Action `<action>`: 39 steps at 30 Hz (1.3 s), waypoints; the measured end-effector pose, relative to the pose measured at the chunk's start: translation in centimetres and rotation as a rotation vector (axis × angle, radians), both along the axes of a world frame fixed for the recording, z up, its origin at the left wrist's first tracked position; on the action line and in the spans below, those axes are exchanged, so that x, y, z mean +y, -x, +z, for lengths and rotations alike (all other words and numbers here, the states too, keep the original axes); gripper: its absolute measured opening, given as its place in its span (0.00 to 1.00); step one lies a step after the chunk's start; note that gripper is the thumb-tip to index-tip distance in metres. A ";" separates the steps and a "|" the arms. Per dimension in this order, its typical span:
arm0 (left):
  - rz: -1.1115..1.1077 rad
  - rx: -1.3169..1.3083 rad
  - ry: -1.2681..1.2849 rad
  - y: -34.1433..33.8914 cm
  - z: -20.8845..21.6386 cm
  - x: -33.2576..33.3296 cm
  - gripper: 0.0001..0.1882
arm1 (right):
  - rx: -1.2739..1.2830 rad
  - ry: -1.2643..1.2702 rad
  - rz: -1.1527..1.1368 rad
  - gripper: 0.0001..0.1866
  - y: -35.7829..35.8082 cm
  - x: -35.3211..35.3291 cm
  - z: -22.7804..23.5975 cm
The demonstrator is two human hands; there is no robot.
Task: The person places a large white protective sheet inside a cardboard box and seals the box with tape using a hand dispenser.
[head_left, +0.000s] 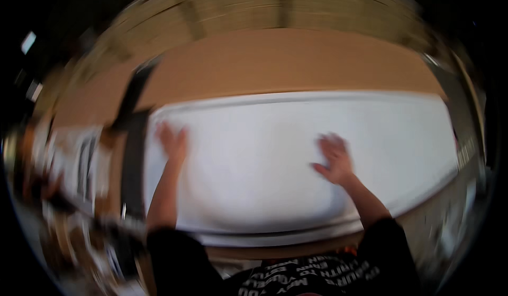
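Observation:
In front of me lies a wide white panel (264, 148) with a raised rim along its near and far edges. Over its left end is my left hand (172, 140), fingers apart and holding nothing. My right hand (335, 158) is spread over the panel's right half, the thumb pointing inward, with nothing in it. Motion blur hides whether either palm touches the white surface. Under and behind the panel shows a brown cardboard sheet (296, 60).
Beyond the cardboard rises a stack of flat cardboard layers (238, 7). A dark strip (134, 164) runs along the panel's left end. Farther left are blurred white and brown packages (79, 158) and another person's hand (51, 185). Grey floor (423, 232) shows at the right.

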State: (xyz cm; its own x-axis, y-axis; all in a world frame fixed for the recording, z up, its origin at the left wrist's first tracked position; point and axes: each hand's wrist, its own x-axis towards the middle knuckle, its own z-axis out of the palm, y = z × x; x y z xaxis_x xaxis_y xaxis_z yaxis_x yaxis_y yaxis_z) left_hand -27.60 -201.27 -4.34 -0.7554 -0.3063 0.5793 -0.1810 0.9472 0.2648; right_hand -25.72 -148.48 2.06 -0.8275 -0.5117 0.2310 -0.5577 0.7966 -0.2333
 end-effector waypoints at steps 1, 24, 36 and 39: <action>-0.196 -0.187 0.078 -0.7 0.3 4.2 0.43 | -0.076 0.039 -0.070 0.39 -0.2 1.3 -1.5; -0.438 -0.555 0.669 -11.2 1.2 20.2 0.37 | -0.656 -0.203 -0.777 0.51 -7.4 33.4 0.2; -0.761 -0.677 0.328 -13.4 3.5 63.1 0.38 | 0.530 -0.234 -0.789 0.39 7.0 66.5 7.8; -0.761 -0.674 0.284 -13.2 3.9 63.9 0.40 | 0.605 -0.256 -0.949 0.40 10.3 73.5 7.1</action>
State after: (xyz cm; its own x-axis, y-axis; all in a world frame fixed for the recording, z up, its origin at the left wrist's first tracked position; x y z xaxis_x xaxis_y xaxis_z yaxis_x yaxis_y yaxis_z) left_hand -14.43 -137.36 -0.41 -0.8836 0.4650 -0.0554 0.4602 0.8841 0.0811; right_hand -36.03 -74.94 9.18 -0.6935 0.1679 0.7007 0.3257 0.9405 0.0970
